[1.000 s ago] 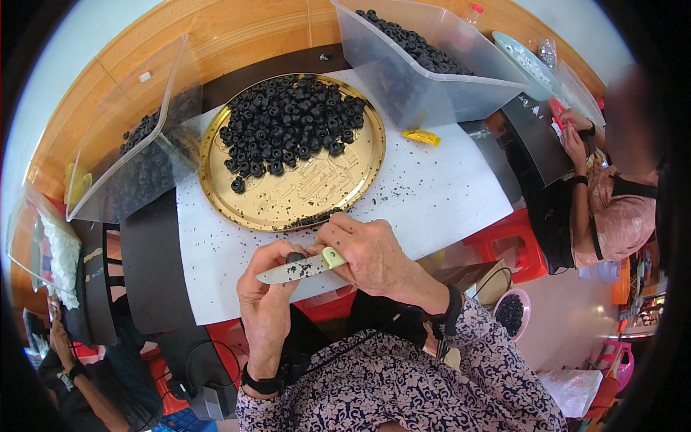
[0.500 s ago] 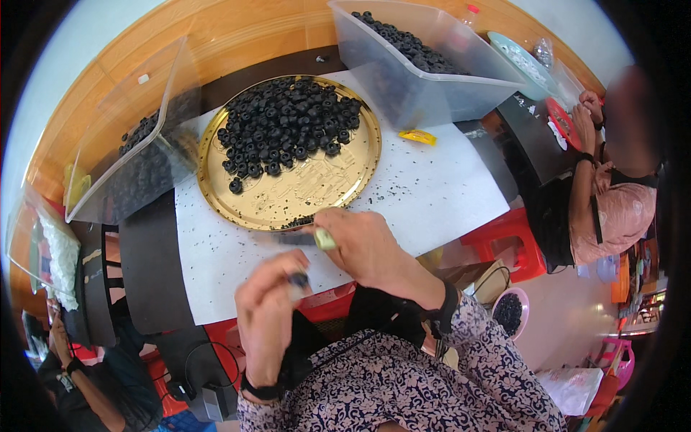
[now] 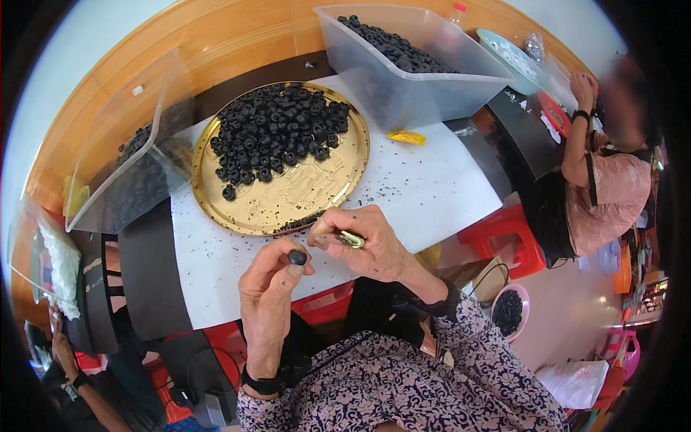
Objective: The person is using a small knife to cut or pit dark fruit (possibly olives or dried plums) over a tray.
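- Black and small, a round fruit (image 3: pixel 296 257) sits pinched between my left thumb and fingertips; my left hand (image 3: pixel 268 302) is curled close around it, fingers drawn together, held up over the near edge of the white table (image 3: pixel 432 191).
- The fruit looks nearly round, so I cannot tell any long axis or which way it points.
- Just beside it, my right hand (image 3: pixel 367 245) is closed around a small knife with a pale green handle (image 3: pixel 351 240); the fingers are folded tight over it and only a short piece of the handle shows. Its long axis runs roughly left to right, tilted a little down toward the right. The blade is hidden by my fingers.
- The two hands are near each other but not touching.
- Beyond them lies a round golden tray (image 3: pixel 288 205) with a heap of the same black fruits (image 3: pixel 277 129) on its far half.
- Farther right stands a clear plastic tub (image 3: pixel 425 90) holding more of them.
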